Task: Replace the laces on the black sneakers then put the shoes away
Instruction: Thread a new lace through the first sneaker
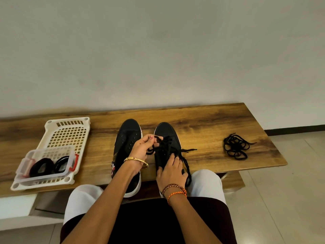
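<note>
Two black sneakers stand side by side on the wooden table (202,120), toes pointing away from me. The left sneaker (127,136) has bare eyelets and no lace. The right sneaker (166,131) is partly threaded with a black lace (186,150), whose ends trail to the right. My left hand (143,147) pinches a loop of that lace above the right shoe's eyelets. My right hand (171,173) rests on the right sneaker's heel end, fingers spread over its opening. A loose pile of black laces (235,147) lies on the table to the right.
A cream perforated tray (68,131) sits at the table's left end. On it stands a clear plastic box (49,164) with red clips, holding coiled black laces. My white-clad knees reach under the table's near edge. A plain wall rises behind; tiled floor lies to the right.
</note>
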